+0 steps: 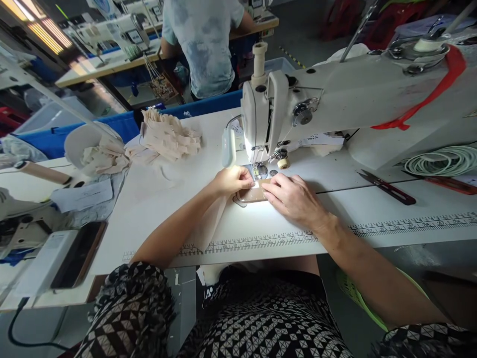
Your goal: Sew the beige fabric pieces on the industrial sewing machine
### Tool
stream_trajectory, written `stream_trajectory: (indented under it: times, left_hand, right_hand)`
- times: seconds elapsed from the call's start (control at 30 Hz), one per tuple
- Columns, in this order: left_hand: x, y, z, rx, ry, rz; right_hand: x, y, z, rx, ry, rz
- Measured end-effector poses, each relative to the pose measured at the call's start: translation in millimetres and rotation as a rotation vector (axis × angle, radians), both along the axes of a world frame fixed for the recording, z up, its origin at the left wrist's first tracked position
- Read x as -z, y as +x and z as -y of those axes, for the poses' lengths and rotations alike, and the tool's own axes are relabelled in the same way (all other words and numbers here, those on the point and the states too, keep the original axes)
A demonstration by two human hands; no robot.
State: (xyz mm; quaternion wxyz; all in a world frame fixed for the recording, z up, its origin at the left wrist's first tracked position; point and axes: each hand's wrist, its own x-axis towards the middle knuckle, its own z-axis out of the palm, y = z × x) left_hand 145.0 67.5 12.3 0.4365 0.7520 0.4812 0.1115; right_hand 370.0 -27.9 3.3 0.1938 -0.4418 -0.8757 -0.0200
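Note:
The white sewing machine (pixel 261 119) stands in front of me, its lamp lighting the presser foot (pixel 257 171). My left hand (pixel 234 180) is just left of the foot, thumb and forefinger pinched on a light fabric piece (pixel 256 184). A thin beige cloth strip (pixel 210 223) runs from below that hand towards the table's front edge. To the right of the needle area, my right hand (pixel 292 196) has its fingers bent together on the right end of the fabric piece. Beneath the fingers lies a brown plate-like surface (pixel 251 196); the fingertips partly hide the fabric.
Thread snips (pixel 387 186) and a coil of pale cord (pixel 436 160) lie at right. Gathered beige fabric (pixel 169 134) is piled at back left. A phone (pixel 79 254) lies at far left. A printed ruler (pixel 257 242) follows the front edge. Another person (pixel 203 44) sits beyond.

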Motion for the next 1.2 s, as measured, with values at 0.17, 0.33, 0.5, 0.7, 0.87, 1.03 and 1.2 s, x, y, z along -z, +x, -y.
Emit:
stream_trajectory:
  times: [0.17,0.33,0.5,0.7,0.87,1.03,1.2]
  left_hand:
    - [-1.2,0,-2,0.024,-0.017,0.011]
    - [-3.5,0,-6,0.063,0.004,-0.03]
    - [-4.8,0,3,0.1,0.252,-0.138]
    - [0.9,-6,56,0.254,0.953,-0.125]
    - [12.8,-10,73,0.367,1.028,-0.194]
    - [13.1,-8,72,0.398,1.082,-0.25]
    - [12.4,-5,60,0.373,1.031,-0.293]
  right_hand:
    - [-0.2,-3,2,-0.002,-0.004,-0.01]
    - [-1.9,-8,3,0.014,0.037,0.101]
    - [0.0,-14,3,0.019,0.072,0.164]
    - [-1.3,-19,4,0.023,0.073,0.157]
    - [-2.7,-20,4,0.021,0.089,0.172]
    - [-5.8,-20,3,0.042,0.075,0.12]
    - [-4.9,-8,-6,0.132,0.07,0.033]
